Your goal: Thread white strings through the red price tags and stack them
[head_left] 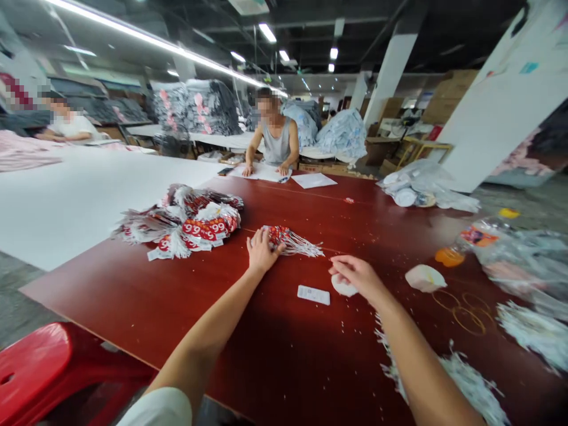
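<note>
My left hand [262,251] lies flat on the dark red table, fingers stretched, against the left end of a small bundle of red hang tags [277,235]. White strings [304,244] fan out from that bundle to the right. My right hand [357,275] hovers just past the string ends with thumb and fingers pinched together; whatever is between them is too small to make out. Partly covered by it is a round white object [344,287]. A stack of white labels [313,294] sits between my forearms. To the left, a big heap of red and white price tags [195,222] is piled up.
Along the right are a cut white paper cup [425,278], rubber bands [468,319], an orange drink bottle [450,256], plastic bags [430,183] and white string piles [470,384]. A co-worker [277,133] sits opposite. A red stool [39,373] stands at lower left.
</note>
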`<state>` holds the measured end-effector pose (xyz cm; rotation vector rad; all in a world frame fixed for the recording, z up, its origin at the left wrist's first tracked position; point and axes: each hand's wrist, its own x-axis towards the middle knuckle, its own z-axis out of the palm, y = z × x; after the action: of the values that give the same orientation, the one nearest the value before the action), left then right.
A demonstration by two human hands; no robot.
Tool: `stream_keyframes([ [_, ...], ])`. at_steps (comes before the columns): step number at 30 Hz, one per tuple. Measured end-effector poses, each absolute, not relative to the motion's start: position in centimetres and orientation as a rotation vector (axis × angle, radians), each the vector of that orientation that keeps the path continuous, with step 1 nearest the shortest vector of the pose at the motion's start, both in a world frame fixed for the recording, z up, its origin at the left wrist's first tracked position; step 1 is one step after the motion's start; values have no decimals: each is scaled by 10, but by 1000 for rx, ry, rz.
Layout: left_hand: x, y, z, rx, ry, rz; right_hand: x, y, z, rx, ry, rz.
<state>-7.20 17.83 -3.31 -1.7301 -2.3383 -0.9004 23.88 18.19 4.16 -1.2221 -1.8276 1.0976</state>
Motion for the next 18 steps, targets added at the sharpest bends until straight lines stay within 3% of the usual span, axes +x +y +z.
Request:
stream_keyframes([
  [4, -74, 171, -32, -1694, -2189, -1093, 334, 137, 42, -1640, -2078, 843],
  [9, -52, 152, -13, -2007, -1773, -1274, 360, 113, 26, -1959, -2216, 824],
  [14, 36, 142, -6, -2495, -1381, -1065, 351, 115, 27, -1984, -2306, 834],
  [18, 101, 157, -11, -2775, -1441, -830, 352, 110, 26, -1978, -2317, 704],
])
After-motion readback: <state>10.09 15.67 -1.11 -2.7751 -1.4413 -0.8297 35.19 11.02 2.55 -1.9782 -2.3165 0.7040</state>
